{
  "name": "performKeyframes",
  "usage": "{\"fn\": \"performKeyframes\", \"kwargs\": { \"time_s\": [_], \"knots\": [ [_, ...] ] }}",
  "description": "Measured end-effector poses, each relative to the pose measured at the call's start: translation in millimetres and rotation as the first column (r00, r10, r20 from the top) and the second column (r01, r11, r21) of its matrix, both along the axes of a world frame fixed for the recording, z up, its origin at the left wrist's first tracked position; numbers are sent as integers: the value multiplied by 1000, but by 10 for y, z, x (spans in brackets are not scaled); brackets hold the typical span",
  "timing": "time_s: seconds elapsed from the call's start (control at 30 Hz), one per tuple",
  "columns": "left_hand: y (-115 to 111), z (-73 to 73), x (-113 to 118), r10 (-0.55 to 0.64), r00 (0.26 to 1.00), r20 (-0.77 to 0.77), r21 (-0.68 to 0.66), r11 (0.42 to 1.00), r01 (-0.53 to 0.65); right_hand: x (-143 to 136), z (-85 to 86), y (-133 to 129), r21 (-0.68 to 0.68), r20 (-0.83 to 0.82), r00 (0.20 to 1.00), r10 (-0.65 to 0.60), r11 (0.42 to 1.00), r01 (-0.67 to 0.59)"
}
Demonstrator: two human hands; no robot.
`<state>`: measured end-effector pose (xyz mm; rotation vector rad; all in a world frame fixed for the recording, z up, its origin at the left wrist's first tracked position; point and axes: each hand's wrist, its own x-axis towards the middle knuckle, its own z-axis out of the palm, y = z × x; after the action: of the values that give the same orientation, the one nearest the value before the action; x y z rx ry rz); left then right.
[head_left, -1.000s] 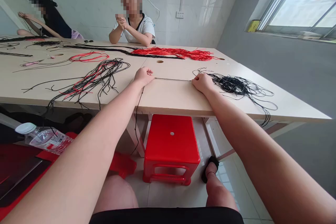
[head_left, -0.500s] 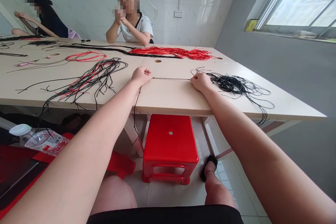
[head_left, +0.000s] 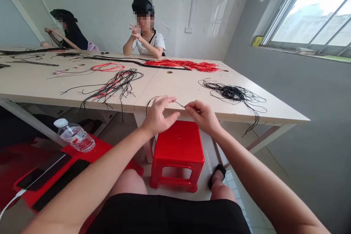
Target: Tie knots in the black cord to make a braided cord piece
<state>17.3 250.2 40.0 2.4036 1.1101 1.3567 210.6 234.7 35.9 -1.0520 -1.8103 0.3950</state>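
Note:
My right hand pinches one end of a thin black braided cord between thumb and fingertips, just over the table's front edge. From there the cord runs left behind the fingers of my left hand. It comes out on the far side, curves over the edge and hangs down a little. My left hand is open, its thumb spread away from the fingers and slightly blurred. Whether the cord touches those fingers I cannot tell.
A tangle of black cords lies to the right on the table. To the left are black and red cords, and red strands lie farther back. Below are a red stool and a water bottle. Two people sit opposite.
Both hands have come nearer to me and closer together. My left hand has let go of its pinch and spread its fingers. The view has tilted up and shifted.

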Motion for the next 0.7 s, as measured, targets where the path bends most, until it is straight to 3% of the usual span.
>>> {"fn": "performKeyframes", "kwargs": {
  "time_s": [0.07, 0.17, 0.27, 0.5, 0.57, 0.7],
  "knots": [
    [-516, -28, 30, -45, 998, 43, -109, 993, 49, -112, -17, -423, 63, -54, 994, 94, 994, -91],
    [-1066, -55, -5, -56, 986, 158, -271, 958, 98, -227, -11, -924, 127, -92, 986, 142, 983, -130],
    [-1429, -45, -81, -28, 964, 263, -354, 927, 123, -310, 4, -1314, 106, -133, 982, 137, 987, -123],
    [-2113, 158, -174, -36, 958, 285, -332, 934, 133, -430, 15, -2060, -144, -324, 939, 119, 974, -173],
    [-2274, 225, -195, -20, 952, 305, -425, 892, 155, -435, 34, -2207, -114, -280, 954, 106, 983, -142],
    [-2479, 315, -229, -55, 913, 404, -644, 692, 326, -431, 95, -2371, 86, -122, 986, 117, 991, -107]
  ]
}}
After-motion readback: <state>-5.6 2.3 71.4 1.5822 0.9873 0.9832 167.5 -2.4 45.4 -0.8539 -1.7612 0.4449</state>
